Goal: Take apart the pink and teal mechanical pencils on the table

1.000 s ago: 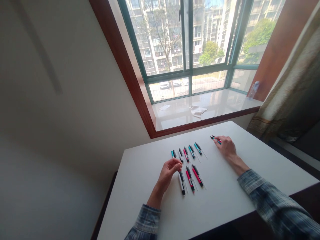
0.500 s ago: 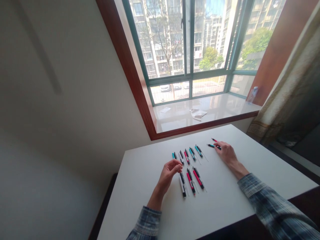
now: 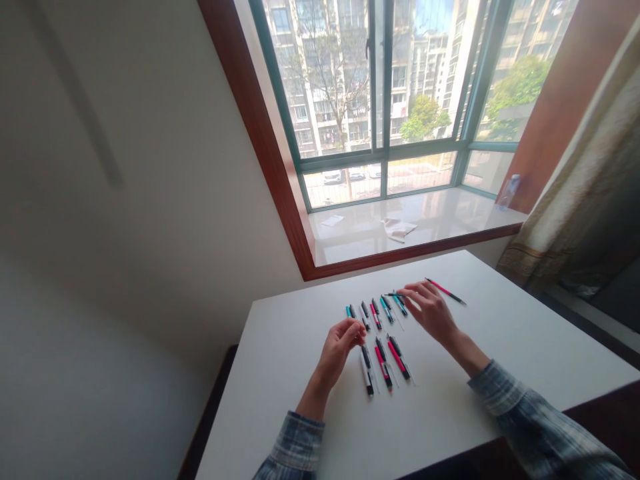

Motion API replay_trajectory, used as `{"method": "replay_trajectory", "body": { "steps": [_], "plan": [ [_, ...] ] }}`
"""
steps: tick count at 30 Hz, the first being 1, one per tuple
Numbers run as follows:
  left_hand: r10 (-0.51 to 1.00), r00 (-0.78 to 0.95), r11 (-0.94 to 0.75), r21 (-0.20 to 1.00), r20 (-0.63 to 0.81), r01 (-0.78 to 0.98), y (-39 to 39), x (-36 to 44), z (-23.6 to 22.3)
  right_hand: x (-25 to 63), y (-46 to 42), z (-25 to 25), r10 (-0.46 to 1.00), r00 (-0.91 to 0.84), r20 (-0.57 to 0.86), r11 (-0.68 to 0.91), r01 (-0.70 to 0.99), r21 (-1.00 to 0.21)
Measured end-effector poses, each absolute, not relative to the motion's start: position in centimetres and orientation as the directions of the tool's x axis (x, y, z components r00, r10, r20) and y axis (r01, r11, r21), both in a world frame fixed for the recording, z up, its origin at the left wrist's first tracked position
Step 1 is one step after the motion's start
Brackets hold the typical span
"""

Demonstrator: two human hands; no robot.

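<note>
Pinching a teal-and-black pen between the fingertips of my right hand, its long axis lying across the top of the upper row of pens; my left hand, fingertips pressed together on nothing visible, sits beside the lower row of pens. A red pen lies right of my right hand on the white table, below the window sill.

Left sleeve cut off, pen tips too small

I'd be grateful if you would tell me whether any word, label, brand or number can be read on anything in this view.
No text can be read.
Any print on the pens is too small to read.
Any label on the bottle is too small and blurred to read.
</note>
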State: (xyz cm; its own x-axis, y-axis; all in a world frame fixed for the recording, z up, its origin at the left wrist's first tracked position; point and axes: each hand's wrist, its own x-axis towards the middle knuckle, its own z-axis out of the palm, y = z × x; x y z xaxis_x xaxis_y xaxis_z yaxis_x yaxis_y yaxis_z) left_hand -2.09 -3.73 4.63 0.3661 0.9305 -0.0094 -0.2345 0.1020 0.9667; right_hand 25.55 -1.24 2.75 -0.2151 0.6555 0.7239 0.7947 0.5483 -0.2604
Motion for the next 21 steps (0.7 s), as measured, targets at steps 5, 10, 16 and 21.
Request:
{"method": "replay_trajectory", "body": {
  "steps": [5, 10, 16, 21],
  "plan": [
    [0.927, 0.367, 0.188, 0.940, -0.074, -0.285, -3.6, -2.2, 4.1, 19.1, -3.7, 3.5, 0.500, -0.506, 0.703, 0.782, 0.613, -0.115],
    [0.909, 0.410, 0.202, 0.937, -0.071, -0.285, -3.6, -2.1, 3.6, 16.1, -4.8, 2.8, 0.394, -0.612, 0.685, 0.885, 0.453, -0.105],
    [0.922, 0.375, 0.205, 0.941, -0.093, -0.271, -3.2, -2.2, 3.7, 16.0, -5.0, 2.5, 0.429, -0.541, 0.723, 0.885, 0.412, -0.217],
    [0.963, 0.271, 0.030, 0.995, -0.002, -0.098, -2.9, -2.0, 4.0, 18.1, -3.7, 2.2, 0.655, -0.297, 0.695, 0.729, 0.490, -0.477]
  ]
}}
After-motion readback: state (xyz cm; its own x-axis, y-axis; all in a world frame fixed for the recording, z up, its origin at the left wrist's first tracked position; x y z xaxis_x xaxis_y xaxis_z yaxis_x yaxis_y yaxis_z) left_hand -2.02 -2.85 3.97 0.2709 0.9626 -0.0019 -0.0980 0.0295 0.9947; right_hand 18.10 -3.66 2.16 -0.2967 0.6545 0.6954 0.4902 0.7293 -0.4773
